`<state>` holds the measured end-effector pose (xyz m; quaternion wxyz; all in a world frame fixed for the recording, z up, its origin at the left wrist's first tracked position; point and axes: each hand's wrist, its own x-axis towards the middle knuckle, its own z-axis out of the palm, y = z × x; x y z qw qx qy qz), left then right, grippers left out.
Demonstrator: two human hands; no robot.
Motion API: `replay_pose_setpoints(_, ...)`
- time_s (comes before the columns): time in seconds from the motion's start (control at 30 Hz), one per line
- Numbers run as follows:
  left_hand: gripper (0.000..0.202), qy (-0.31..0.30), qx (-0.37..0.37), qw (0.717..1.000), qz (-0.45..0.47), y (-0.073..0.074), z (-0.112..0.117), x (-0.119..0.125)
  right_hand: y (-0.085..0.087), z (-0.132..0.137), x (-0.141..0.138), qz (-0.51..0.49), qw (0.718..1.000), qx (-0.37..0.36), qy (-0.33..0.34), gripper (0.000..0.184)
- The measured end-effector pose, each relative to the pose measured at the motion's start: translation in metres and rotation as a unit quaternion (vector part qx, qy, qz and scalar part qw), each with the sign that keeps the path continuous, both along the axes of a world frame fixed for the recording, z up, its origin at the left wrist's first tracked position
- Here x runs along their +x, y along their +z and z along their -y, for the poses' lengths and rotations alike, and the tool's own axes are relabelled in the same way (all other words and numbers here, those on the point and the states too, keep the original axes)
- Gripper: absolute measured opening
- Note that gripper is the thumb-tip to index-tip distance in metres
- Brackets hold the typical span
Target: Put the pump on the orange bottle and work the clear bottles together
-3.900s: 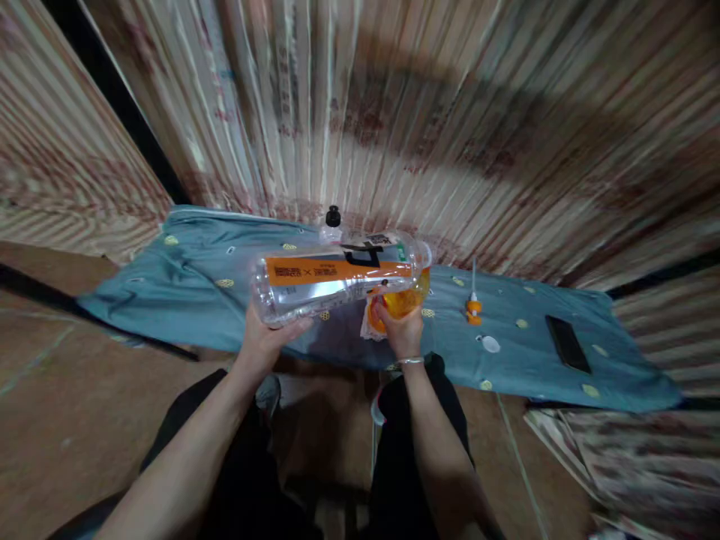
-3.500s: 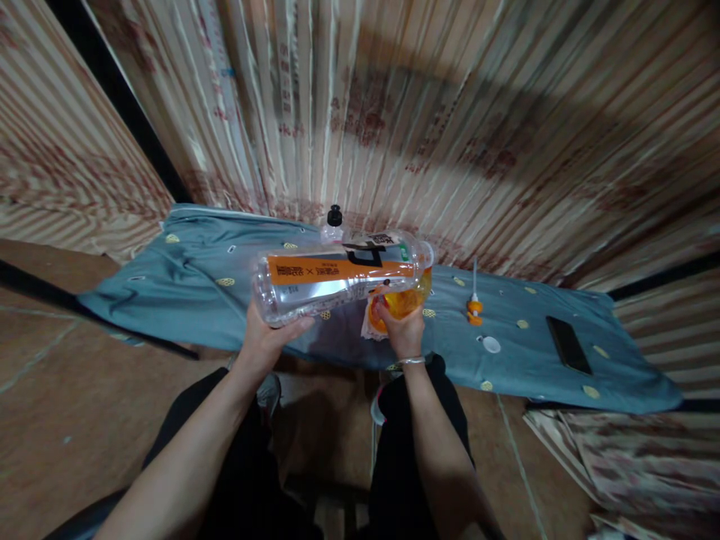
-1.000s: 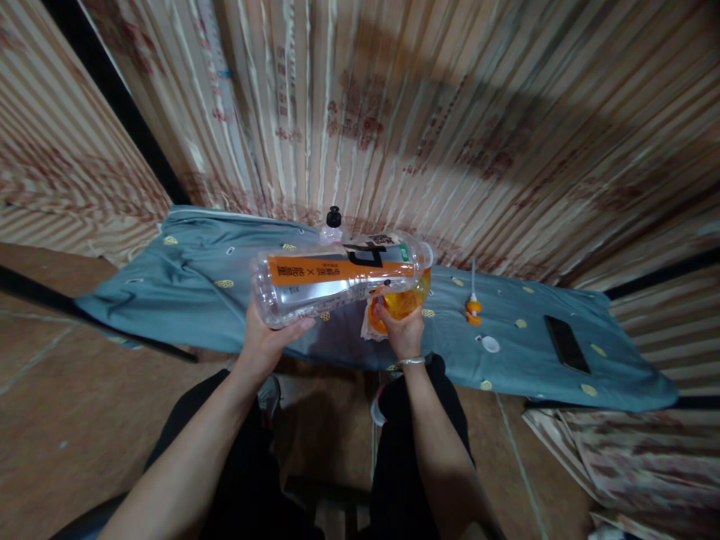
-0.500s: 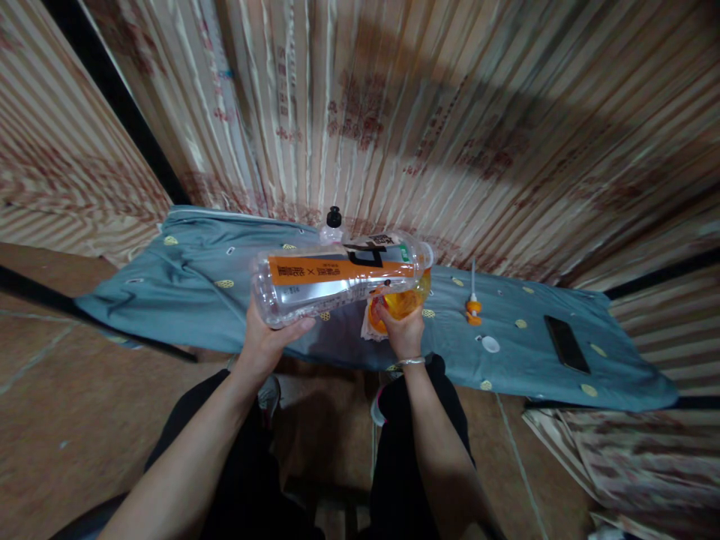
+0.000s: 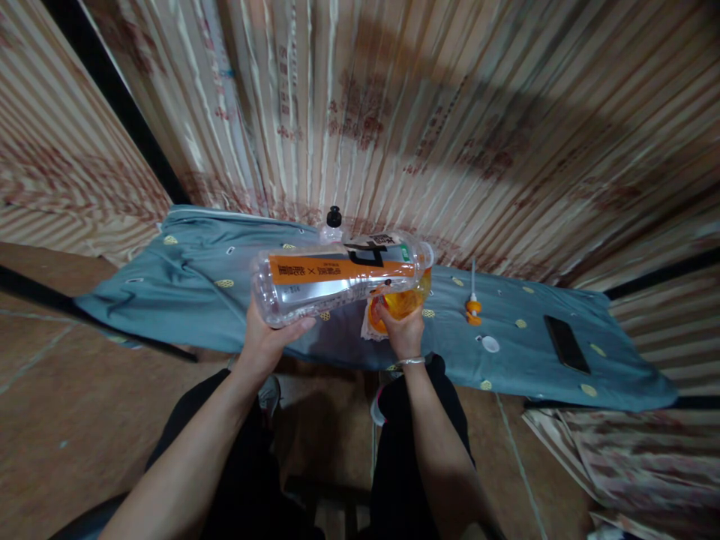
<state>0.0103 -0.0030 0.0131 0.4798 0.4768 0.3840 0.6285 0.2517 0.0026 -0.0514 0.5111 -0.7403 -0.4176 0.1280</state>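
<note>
My left hand (image 5: pixel 270 339) is wrapped round the base end of a clear plastic drink bottle (image 5: pixel 337 274) with an orange and silver label. The bottle lies tilted nearly level, its mouth to the right over an orange bottle (image 5: pixel 405 301). My right hand (image 5: pixel 403 330) grips that orange bottle, which looks filled with orange liquid; its opening is hidden behind the clear bottle's neck. Under the two bottles, a pale cloth or paper (image 5: pixel 371 326) shows at the orange bottle's lower left. I cannot tell whether liquid passes between them.
Behind the clear bottle stands a small bottle with a black cap (image 5: pixel 334 217). To the right on the blue cloth (image 5: pixel 196 277) lie an orange pump head (image 5: pixel 473 309), a white cap (image 5: pixel 490 344) and a black phone (image 5: pixel 566 343). A curtain (image 5: pixel 394 112) hangs behind.
</note>
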Motion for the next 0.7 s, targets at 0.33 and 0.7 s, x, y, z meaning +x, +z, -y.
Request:
replay_pose_setpoints(0.33,0.082,-0.004,0.01,1.0,-0.018,-0.0011,-0.0011,-0.0009,-0.0029,-0.0004,0.0001,-0.006,1.0,0.007,0.002,0.079)
replay_pose_setpoints(0.7,0.087,0.001,0.01,1.0,-0.011,0.0008,-0.0004,0.0005,-0.0004,0.0001,-0.0006,-0.006,1.0,-0.008,-0.005,0.077)
